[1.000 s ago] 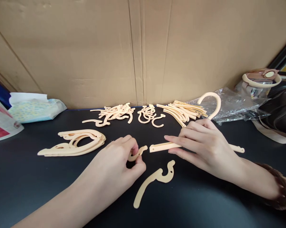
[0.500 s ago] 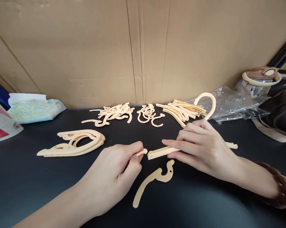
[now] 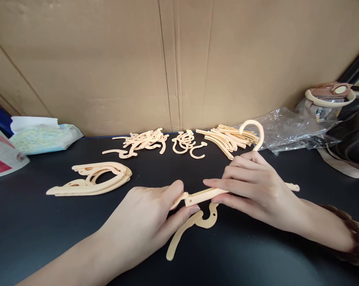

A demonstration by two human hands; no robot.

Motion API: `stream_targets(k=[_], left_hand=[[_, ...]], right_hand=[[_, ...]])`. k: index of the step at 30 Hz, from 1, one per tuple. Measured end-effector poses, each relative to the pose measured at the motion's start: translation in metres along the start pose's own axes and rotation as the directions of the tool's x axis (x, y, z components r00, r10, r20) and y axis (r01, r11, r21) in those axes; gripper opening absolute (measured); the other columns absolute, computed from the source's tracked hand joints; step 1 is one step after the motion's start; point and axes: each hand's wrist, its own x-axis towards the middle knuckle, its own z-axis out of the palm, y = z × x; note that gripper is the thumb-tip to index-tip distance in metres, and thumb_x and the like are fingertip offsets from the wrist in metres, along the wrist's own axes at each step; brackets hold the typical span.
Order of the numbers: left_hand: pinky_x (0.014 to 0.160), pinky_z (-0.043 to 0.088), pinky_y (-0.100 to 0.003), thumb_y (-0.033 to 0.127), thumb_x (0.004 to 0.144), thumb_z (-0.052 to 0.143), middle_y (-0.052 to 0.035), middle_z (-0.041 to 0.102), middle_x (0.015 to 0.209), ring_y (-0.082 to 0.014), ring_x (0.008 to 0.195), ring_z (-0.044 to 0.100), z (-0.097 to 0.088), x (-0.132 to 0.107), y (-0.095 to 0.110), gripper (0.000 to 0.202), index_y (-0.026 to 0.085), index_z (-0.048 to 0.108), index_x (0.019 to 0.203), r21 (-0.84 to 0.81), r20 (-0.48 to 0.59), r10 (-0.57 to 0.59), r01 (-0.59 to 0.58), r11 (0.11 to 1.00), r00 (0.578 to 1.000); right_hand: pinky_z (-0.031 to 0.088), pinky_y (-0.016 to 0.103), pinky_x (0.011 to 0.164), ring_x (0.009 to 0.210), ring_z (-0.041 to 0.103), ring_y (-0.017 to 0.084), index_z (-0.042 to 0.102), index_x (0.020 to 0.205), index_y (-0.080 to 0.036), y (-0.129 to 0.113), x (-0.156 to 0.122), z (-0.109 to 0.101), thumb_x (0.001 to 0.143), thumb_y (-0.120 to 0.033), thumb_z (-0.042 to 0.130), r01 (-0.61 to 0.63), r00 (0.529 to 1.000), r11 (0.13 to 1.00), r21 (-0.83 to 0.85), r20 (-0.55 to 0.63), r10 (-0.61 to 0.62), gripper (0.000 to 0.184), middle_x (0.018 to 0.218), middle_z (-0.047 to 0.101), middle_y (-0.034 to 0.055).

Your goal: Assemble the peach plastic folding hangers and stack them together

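My right hand (image 3: 253, 184) is closed around a cream plastic hanger body (image 3: 204, 194); its curved hook (image 3: 258, 131) rises above my knuckles, and one arm end sticks out at the right. My left hand (image 3: 155, 214) pinches a small cream hanger piece (image 3: 179, 200), mostly hidden by the fingers. The tip of that piece meets the open left end of the hanger body; whether it is seated cannot be seen. On the table just below both hands lies a loose curved hanger arm piece (image 3: 182, 234) with a hooked end.
Folded hangers (image 3: 96, 180) lie at left. Along the back are piles of curved arm pieces (image 3: 146, 141), hooks (image 3: 185, 143) and straight hanger parts (image 3: 227, 139). Tissue pack (image 3: 45, 137) and paper cup (image 3: 3, 153) stand left; clear plastic bag (image 3: 289, 129) and bottle (image 3: 326, 101) right.
My left hand has shifted slightly right, bringing its piece against the hanger body's end, with the thumb stretched beneath. The hook has tilted a little to the left.
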Motion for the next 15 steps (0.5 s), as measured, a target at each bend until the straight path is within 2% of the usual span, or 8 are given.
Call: stream_targets(k=[7, 11, 15], left_hand=[[0.039, 0.022, -0.025, 0.031, 0.103, 0.031, 0.0107, 0.042, 0.052, -0.0109, 0.036, 0.040, 0.0033, -0.0049, -0.0011, 0.025, 0.025, 0.029, 0.079, 0.051, 0.020, 0.074, -0.075, 0.996, 0.997], [0.038, 0.022, -0.027, 0.029, 0.104, 0.026, 0.0095, 0.042, 0.052, -0.0122, 0.036, 0.042, 0.0048, -0.0075, 0.0014, 0.025, 0.025, 0.030, 0.079, 0.111, 0.026, 0.100, -0.103, 0.989, 0.995], [0.038, 0.024, -0.028, 0.028, 0.103, 0.028, 0.0084, 0.044, 0.052, -0.0128, 0.036, 0.045, 0.0042, -0.0089, 0.0042, 0.025, 0.025, 0.031, 0.078, 0.159, 0.005, 0.085, -0.085, 0.984, 0.996]], right_hand=[[0.033, 0.030, 0.075, 0.072, 0.050, 0.011, 0.069, 0.100, -0.021, -0.0057, -0.0004, 0.0003, 0.095, -0.029, 0.060, -0.127, 0.991, 0.978, 0.163, 0.056, 0.120, 0.013, 0.072, 0.061, -0.0047], [0.033, 0.030, 0.074, 0.071, 0.049, 0.012, 0.069, 0.098, -0.021, -0.0065, 0.0007, 0.0002, 0.096, -0.030, 0.059, -0.149, 0.986, 0.967, 0.205, 0.105, 0.130, 0.013, 0.070, 0.060, -0.0041], [0.032, 0.030, 0.072, 0.070, 0.049, 0.012, 0.069, 0.099, -0.020, -0.0063, 0.0008, 0.0013, 0.096, -0.030, 0.058, -0.152, 0.986, 0.966, 0.209, 0.101, 0.133, 0.015, 0.069, 0.058, -0.0039]])
